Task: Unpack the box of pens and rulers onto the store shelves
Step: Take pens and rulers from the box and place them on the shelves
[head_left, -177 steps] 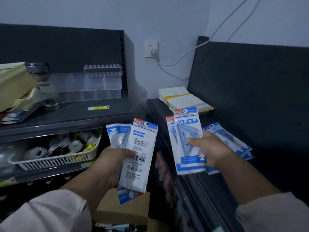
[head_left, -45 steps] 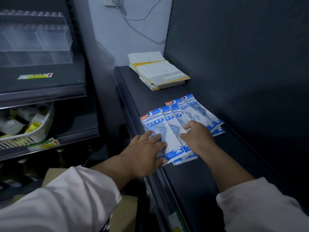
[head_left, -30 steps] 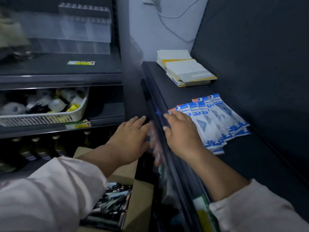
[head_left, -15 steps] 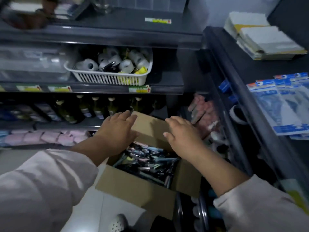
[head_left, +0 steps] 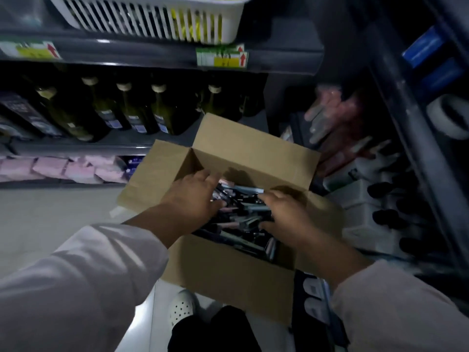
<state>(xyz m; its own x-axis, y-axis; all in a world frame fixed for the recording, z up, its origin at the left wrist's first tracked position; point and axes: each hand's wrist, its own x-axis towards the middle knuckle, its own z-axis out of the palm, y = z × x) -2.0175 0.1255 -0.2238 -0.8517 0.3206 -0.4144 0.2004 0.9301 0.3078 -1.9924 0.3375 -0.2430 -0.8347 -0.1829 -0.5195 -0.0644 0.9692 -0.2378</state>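
Observation:
An open brown cardboard box stands on the floor between two shelf units, full of loose dark and light blue pens. My left hand reaches in from the left, its fingers stretched over the pens at the far corner. My right hand reaches in from the right, with fingers spread and touching the pens in the middle. Neither hand plainly holds a pen. The fingertips are partly hidden among the pens, and the view is blurred. No ruler packs are in view.
A dark shelf of green glass bottles runs behind the box, below a white slatted basket. Pink packets lie on the lowest shelf at left. The right shelf unit holds pinkish packs and a tape roll. My white shoe is beside the box.
Both hands left the ruler packs laid out on the right shelf and went down into the box. My view has tilted down and come closer to the pens.

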